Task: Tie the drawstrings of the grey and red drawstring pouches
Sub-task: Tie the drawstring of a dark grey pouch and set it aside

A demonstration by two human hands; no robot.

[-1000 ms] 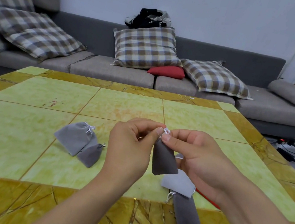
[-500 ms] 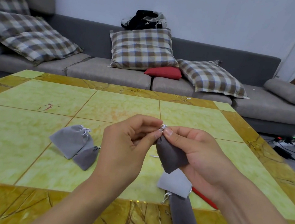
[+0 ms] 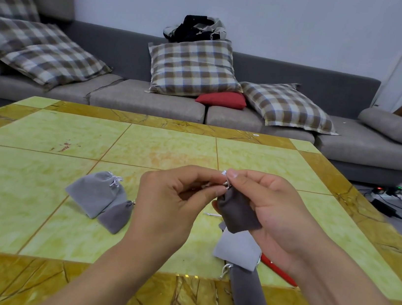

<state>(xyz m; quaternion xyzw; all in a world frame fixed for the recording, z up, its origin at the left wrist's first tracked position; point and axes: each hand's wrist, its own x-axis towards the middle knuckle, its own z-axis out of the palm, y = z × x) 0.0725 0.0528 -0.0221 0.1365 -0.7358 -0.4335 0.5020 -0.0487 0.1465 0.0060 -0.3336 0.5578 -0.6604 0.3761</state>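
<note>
Both hands meet above the middle of the yellow-green tiled table (image 3: 35,180). The right hand (image 3: 274,214) cradles a dark grey drawstring pouch (image 3: 237,215) against its palm, thumb and forefinger pinched on the white drawstring (image 3: 226,184) at the pouch's gathered neck. The left hand (image 3: 174,205) faces it, its thumb and fingertips closed on the same cord, touching the right hand's fingertips.

Directly below the held pouch, a light grey pouch (image 3: 238,249) lies flat on the table, overlapping a darker grey pouch (image 3: 248,292) that reaches onto the table's amber border nearer the person. To the right of the held pouch and lower, a sliver of red pouch (image 3: 279,269) shows from under the right wrist; most of it is hidden.

To the left of the held pouch, beyond the left hand, two more grey pouches rest touching each other: a larger lighter one (image 3: 94,193) with a tied white cord, and a smaller darker one (image 3: 117,215) lying partly over its lower edge.

Beyond the held pouch, past the table's far edge, stands a grey sofa (image 3: 150,98) with checked cushions (image 3: 193,68).
</note>
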